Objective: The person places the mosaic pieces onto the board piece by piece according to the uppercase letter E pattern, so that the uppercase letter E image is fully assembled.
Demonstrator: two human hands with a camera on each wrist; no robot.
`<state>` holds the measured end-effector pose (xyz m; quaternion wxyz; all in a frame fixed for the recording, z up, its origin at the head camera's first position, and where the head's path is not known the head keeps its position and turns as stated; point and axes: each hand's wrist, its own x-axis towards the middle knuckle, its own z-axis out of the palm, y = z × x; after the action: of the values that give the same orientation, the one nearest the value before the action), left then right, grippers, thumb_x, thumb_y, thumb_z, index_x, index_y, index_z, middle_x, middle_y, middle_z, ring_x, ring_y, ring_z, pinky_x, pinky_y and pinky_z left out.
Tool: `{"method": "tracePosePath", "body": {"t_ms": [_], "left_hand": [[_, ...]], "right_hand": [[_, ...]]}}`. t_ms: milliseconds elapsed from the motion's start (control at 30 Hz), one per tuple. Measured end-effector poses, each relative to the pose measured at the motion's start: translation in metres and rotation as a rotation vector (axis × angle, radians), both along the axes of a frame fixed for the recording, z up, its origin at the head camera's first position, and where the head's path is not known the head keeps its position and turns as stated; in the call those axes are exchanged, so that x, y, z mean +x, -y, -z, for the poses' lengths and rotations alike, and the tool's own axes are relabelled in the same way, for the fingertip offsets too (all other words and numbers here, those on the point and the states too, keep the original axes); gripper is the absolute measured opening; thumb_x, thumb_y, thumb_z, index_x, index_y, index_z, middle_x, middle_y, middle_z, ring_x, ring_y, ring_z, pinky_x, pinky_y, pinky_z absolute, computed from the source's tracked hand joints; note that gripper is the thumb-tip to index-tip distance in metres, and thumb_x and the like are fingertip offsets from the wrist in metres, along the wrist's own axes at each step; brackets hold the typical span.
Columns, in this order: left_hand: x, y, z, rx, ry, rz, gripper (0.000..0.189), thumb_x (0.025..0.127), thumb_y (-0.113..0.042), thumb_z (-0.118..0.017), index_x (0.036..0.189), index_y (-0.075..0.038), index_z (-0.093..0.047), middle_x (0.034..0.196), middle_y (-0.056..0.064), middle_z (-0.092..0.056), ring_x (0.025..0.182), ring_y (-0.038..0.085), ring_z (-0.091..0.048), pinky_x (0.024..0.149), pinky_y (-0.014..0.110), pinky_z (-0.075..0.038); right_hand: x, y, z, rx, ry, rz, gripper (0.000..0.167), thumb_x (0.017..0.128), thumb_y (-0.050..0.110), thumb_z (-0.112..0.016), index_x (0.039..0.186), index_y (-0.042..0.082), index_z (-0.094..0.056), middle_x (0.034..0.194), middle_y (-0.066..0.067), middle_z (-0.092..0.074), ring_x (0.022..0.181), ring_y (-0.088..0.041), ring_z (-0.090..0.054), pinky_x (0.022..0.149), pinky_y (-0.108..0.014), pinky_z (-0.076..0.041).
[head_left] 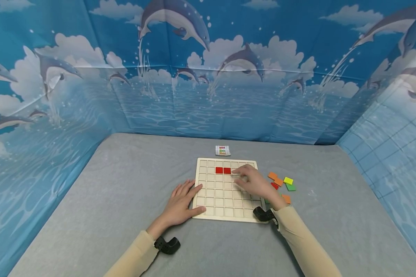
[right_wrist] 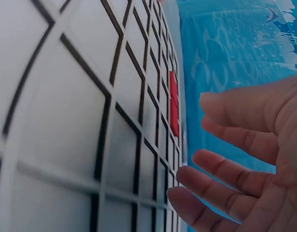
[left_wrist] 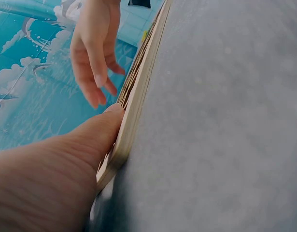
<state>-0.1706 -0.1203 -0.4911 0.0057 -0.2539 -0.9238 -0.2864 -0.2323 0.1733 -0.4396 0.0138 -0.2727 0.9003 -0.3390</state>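
The right hand point(head_left: 254, 182) was above the wooden grid board point(head_left: 215, 202), its fingers apart and holding nothing. The left hand point(head_left: 182, 204) lay spread at the board's left edge, the thumb near its closer left corner. Two red tiles point(head_left: 219, 170) sat side by side in cells toward the board's far edge. Right of the board were loose tiles point(head_left: 279, 182); beyond it, a small card point(head_left: 222, 150). The tiles looked light, stiff and rather smooth, so pinching them by opposite edges seemed the best hold.
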Motion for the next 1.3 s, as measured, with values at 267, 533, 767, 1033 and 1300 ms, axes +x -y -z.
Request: {"method": "tracePosePath", "body": {"t_ms": [267, 533, 767, 1033, 1300], "left_hand": [[0.000, 0.000, 0.002, 0.001, -0.009, -0.004, 0.073, 0.090, -0.052, -0.058, 0.148, -0.015, -0.036, 0.153, 0.013, -0.024, 0.142, 0.030, -0.010, 0.109, 0.052, -0.007], [-0.001, 0.001, 0.003, -0.001, 0.002, -0.006, 0.074, 0.090, -0.052, -0.057, 0.149, -0.016, -0.033, 0.154, 0.012, -0.021, 0.142, 0.028, -0.008, 0.110, 0.051, -0.006], [0.000, 0.000, 0.002, 0.015, -0.013, -0.005, 0.073, 0.090, -0.051, -0.059, 0.148, -0.013, -0.036, 0.154, 0.014, -0.022, 0.142, 0.030, -0.011, 0.109, 0.053, -0.007], [0.001, -0.001, -0.001, 0.009, -0.006, -0.009, 0.073, 0.089, -0.050, -0.060, 0.148, -0.013, -0.036, 0.153, 0.014, -0.023, 0.142, 0.031, -0.011, 0.109, 0.053, -0.008], [0.001, -0.001, -0.001, 0.000, -0.011, -0.002, 0.073, 0.090, -0.050, -0.059, 0.148, -0.013, -0.035, 0.153, 0.014, -0.023, 0.141, 0.032, -0.011, 0.109, 0.053, -0.007]], "right_hand": [[0.015, -0.032, -0.009, 0.008, -0.030, 0.121, 0.027, 0.093, 0.015, -0.063, 0.117, 0.003, -0.066, 0.117, -0.013, -0.058, 0.098, -0.032, -0.058, 0.067, -0.038, -0.048], [0.022, -0.065, -0.006, 0.045, -0.045, 0.233, 0.023, 0.091, 0.009, -0.064, 0.113, 0.000, -0.067, 0.107, -0.016, -0.062, 0.083, -0.026, -0.059, 0.066, -0.040, -0.049], [0.024, -0.089, -0.002, 0.106, 0.002, 0.325, 0.025, 0.091, 0.012, -0.065, 0.110, -0.004, -0.066, 0.105, -0.019, -0.062, 0.085, -0.031, -0.060, 0.069, -0.045, -0.050], [0.024, -0.099, 0.001, 0.202, 0.057, 0.384, 0.022, 0.087, 0.016, -0.069, 0.104, 0.002, -0.069, 0.097, -0.012, -0.062, 0.079, -0.025, -0.055, 0.066, -0.040, -0.047], [0.020, -0.097, 0.005, 0.245, 0.085, 0.401, 0.025, 0.085, 0.020, -0.073, 0.100, 0.002, -0.069, 0.091, -0.009, -0.061, 0.077, -0.024, -0.053, 0.067, -0.042, -0.046]]}}
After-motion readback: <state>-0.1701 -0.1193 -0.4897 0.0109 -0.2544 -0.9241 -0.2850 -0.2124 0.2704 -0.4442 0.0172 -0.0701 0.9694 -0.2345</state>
